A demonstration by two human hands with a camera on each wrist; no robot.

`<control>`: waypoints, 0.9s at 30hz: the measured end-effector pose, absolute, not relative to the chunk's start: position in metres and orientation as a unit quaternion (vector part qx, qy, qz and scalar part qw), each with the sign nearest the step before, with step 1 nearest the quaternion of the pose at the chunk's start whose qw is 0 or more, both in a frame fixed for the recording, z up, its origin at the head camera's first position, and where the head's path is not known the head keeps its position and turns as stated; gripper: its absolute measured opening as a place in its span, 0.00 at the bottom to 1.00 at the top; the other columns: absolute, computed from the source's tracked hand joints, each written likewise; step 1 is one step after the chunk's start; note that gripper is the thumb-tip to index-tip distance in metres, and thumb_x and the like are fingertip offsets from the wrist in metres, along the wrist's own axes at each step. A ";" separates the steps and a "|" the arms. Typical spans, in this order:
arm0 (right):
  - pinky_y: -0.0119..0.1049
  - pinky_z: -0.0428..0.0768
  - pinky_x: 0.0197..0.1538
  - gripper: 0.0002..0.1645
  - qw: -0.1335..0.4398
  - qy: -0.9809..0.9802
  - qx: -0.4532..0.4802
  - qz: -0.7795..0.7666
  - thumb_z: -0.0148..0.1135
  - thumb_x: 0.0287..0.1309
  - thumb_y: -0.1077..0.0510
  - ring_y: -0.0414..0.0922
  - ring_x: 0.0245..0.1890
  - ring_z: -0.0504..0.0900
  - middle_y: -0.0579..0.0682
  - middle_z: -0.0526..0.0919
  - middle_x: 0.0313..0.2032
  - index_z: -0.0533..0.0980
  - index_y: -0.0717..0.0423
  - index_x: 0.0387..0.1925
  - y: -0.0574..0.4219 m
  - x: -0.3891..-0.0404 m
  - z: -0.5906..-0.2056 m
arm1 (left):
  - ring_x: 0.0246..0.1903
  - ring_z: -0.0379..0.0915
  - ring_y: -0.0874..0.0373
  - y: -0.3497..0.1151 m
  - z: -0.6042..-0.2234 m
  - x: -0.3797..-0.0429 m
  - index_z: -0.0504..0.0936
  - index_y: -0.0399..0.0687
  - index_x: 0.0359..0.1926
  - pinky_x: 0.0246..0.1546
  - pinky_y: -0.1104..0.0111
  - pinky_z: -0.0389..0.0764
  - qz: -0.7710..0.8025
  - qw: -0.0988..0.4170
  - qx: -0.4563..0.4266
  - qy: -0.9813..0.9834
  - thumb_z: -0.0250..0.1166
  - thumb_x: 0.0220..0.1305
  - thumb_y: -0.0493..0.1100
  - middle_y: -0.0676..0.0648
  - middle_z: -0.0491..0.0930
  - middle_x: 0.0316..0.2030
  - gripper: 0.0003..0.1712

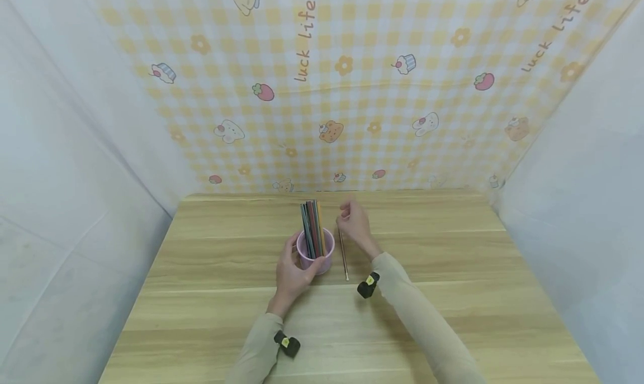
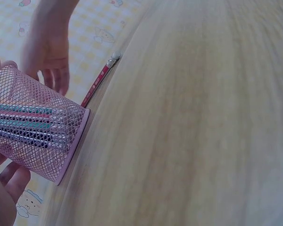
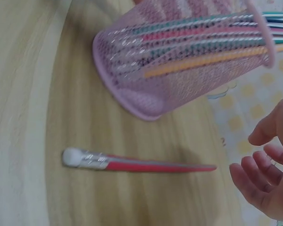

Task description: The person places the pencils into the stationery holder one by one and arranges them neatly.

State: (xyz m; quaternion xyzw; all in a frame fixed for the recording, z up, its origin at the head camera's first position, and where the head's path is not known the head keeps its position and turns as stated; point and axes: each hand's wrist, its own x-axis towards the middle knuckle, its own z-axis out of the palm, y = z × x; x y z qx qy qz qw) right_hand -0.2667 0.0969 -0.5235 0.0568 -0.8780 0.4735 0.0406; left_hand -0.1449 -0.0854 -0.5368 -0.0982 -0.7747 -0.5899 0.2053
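My left hand (image 1: pixel 293 275) grips a pink mesh pencil cup (image 1: pixel 317 265), with the thumb on its near side and the fingers around the left. Several pencils (image 1: pixel 312 227) in teal, red, black and yellow-orange lean inside, tops above the rim. To the right of the cup a single red pencil (image 3: pixel 155 165) with a white eraser lies on the table, its eraser end toward me. Over the pencil's far end is my right hand (image 1: pixel 355 223). In the right wrist view its loosely bent fingers (image 3: pixel 254 176) are apart from the pencil's tip and hold nothing.
The wood-grain table (image 1: pixel 211 294) reaches back to a yellow checked cloth (image 1: pixel 372 99) with cartoon prints. Pale hangings (image 1: pixel 65 166) enclose the left and right sides. A small black camera (image 1: pixel 368 285) sits on the right wrist, another (image 1: pixel 288 344) on the left.
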 end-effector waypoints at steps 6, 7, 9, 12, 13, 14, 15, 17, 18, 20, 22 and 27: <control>0.43 0.87 0.46 0.24 -0.004 -0.895 0.026 0.446 0.62 0.52 0.69 0.54 0.44 0.82 0.59 0.81 0.43 0.75 0.66 0.53 0.098 -0.266 -0.532 | 0.55 0.78 0.35 -0.086 -0.564 -0.156 0.69 0.32 0.68 0.52 0.42 0.84 -0.587 0.208 -0.083 -0.778 0.81 0.46 0.37 0.32 0.79 0.58 0.48; 0.42 0.87 0.45 0.24 -0.011 -0.897 0.022 0.442 0.62 0.52 0.69 0.54 0.43 0.82 0.59 0.82 0.43 0.74 0.66 0.54 0.098 -0.266 -0.534 | 0.56 0.78 0.36 -0.086 -0.568 -0.157 0.69 0.34 0.69 0.53 0.42 0.83 -0.588 0.207 -0.081 -0.778 0.81 0.46 0.38 0.33 0.79 0.58 0.49; 0.41 0.87 0.44 0.26 -0.026 -0.898 0.017 0.438 0.62 0.51 0.70 0.54 0.42 0.82 0.59 0.82 0.43 0.73 0.65 0.55 0.098 -0.265 -0.535 | 0.56 0.79 0.39 -0.087 -0.572 -0.159 0.69 0.38 0.69 0.54 0.45 0.84 -0.588 0.207 -0.082 -0.778 0.81 0.47 0.41 0.36 0.80 0.59 0.48; 0.41 0.87 0.44 0.29 -0.043 -0.902 0.011 0.430 0.62 0.50 0.71 0.54 0.43 0.81 0.59 0.81 0.45 0.72 0.64 0.57 0.098 -0.264 -0.537 | 0.56 0.79 0.45 -0.089 -0.573 -0.159 0.69 0.43 0.69 0.55 0.51 0.85 -0.591 0.195 -0.083 -0.778 0.81 0.48 0.45 0.40 0.80 0.59 0.48; 0.41 0.86 0.44 0.29 -0.047 -0.903 0.010 0.428 0.62 0.50 0.71 0.54 0.43 0.81 0.59 0.80 0.45 0.72 0.64 0.57 0.098 -0.264 -0.538 | 0.57 0.79 0.47 -0.090 -0.573 -0.159 0.69 0.45 0.69 0.56 0.53 0.85 -0.592 0.191 -0.082 -0.779 0.81 0.48 0.46 0.42 0.80 0.59 0.48; 0.42 0.86 0.45 0.29 -0.048 -0.904 0.009 0.425 0.62 0.50 0.71 0.54 0.44 0.81 0.59 0.80 0.45 0.72 0.64 0.57 0.098 -0.264 -0.539 | 0.57 0.79 0.48 -0.090 -0.574 -0.160 0.69 0.46 0.70 0.56 0.55 0.85 -0.593 0.186 -0.081 -0.779 0.81 0.48 0.47 0.43 0.79 0.60 0.49; 0.42 0.86 0.45 0.29 -0.049 -0.905 0.009 0.422 0.62 0.50 0.71 0.54 0.44 0.80 0.59 0.80 0.46 0.72 0.64 0.57 0.098 -0.264 -0.541 | 0.58 0.78 0.49 -0.091 -0.574 -0.160 0.69 0.47 0.70 0.57 0.56 0.84 -0.595 0.180 -0.080 -0.779 0.81 0.48 0.47 0.44 0.79 0.60 0.49; 0.41 0.85 0.45 0.28 -0.049 -0.908 0.008 0.415 0.61 0.50 0.71 0.53 0.44 0.79 0.58 0.79 0.45 0.72 0.63 0.56 0.098 -0.265 -0.543 | 0.58 0.78 0.49 -0.091 -0.574 -0.160 0.68 0.46 0.70 0.58 0.57 0.84 -0.596 0.179 -0.080 -0.779 0.81 0.48 0.47 0.44 0.78 0.61 0.49; 0.42 0.85 0.45 0.28 -0.048 -0.910 0.009 0.413 0.61 0.50 0.70 0.53 0.43 0.79 0.58 0.79 0.45 0.72 0.63 0.56 0.098 -0.265 -0.544 | 0.58 0.78 0.49 -0.091 -0.574 -0.160 0.68 0.46 0.70 0.59 0.58 0.84 -0.596 0.179 -0.079 -0.779 0.81 0.48 0.47 0.44 0.78 0.61 0.49; 0.40 0.84 0.43 0.27 -0.046 -0.911 0.010 0.409 0.61 0.50 0.71 0.52 0.41 0.79 0.58 0.79 0.43 0.72 0.63 0.56 0.098 -0.265 -0.544 | 0.58 0.78 0.48 -0.091 -0.574 -0.160 0.68 0.46 0.70 0.59 0.57 0.84 -0.596 0.179 -0.078 -0.779 0.81 0.48 0.47 0.44 0.78 0.61 0.49; 0.39 0.84 0.41 0.27 -0.047 -0.912 0.009 0.407 0.61 0.50 0.71 0.52 0.40 0.79 0.57 0.79 0.42 0.72 0.64 0.55 0.098 -0.265 -0.544 | 0.58 0.78 0.48 -0.090 -0.574 -0.161 0.68 0.46 0.70 0.59 0.57 0.84 -0.597 0.179 -0.078 -0.778 0.82 0.48 0.47 0.44 0.78 0.61 0.50; 0.41 0.83 0.43 0.26 -0.050 -0.920 0.010 0.388 0.62 0.47 0.71 0.52 0.41 0.78 0.57 0.79 0.41 0.73 0.63 0.51 0.098 -0.266 -0.546 | 0.58 0.77 0.47 -0.090 -0.575 -0.160 0.68 0.47 0.70 0.58 0.56 0.84 -0.599 0.182 -0.082 -0.775 0.81 0.49 0.47 0.44 0.78 0.61 0.49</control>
